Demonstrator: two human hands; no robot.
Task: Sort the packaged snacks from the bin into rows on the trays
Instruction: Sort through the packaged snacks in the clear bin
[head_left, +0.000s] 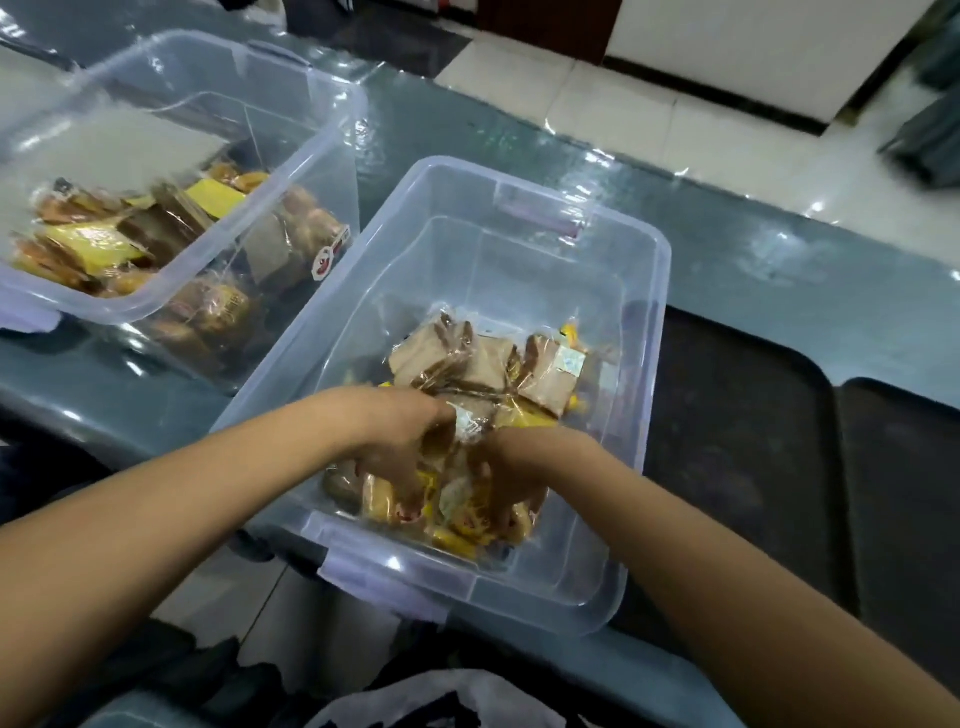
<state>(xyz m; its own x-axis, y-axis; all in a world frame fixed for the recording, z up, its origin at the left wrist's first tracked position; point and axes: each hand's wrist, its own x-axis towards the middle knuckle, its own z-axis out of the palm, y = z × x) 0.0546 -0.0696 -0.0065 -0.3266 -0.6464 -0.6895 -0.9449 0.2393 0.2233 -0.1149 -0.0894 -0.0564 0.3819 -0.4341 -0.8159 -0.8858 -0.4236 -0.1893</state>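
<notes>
A clear plastic bin (613, 519) sits in front of me and holds several packaged snacks: brown ones (488, 364) toward the far side, yellow ones (467, 525) near me. Both my hands reach down into it. My left hand (402, 449) has its fingers curled into the near snacks and grips a clear-wrapped pack. My right hand (511, 475) digs in beside it, fingers curled around yellow packs. The fingertips of both are partly buried. Two dark trays (737, 441) lie to the right of the bin.
A second clear bin (322, 156) with several snack packs stands at the back left on the grey-green table (779, 260). The second tray (904, 467) reaches the right edge. White tiled floor lies beyond the table. A white plastic bag (441, 701) sits near me.
</notes>
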